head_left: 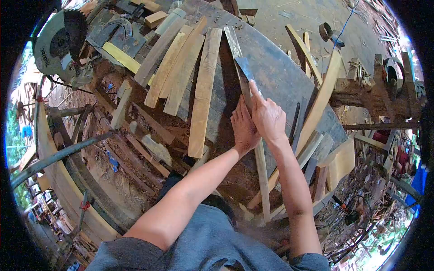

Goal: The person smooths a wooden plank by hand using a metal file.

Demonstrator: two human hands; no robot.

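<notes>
A long narrow wooden strip [262, 180] lies at a slant across the dark tabletop [275, 77], its near end toward my body. My left hand [245, 128] is closed around the middle of the strip. Just beside it, my right hand [270, 118] grips a putty knife [244, 67], the index finger stretched along it toward the blade. The flat, widening blade rests against the upper part of the strip. The handle is mostly hidden inside my right hand. Left of the strip lies a wider wooden board [205, 92].
Several more boards [183, 77] lie side by side farther left. A miter saw [58, 45] stands at the upper left. Right of my hands, a long pale board [318, 104] crosses the table edge near stacked wood offcuts [323, 149]. A metal bar [63, 158] runs at left.
</notes>
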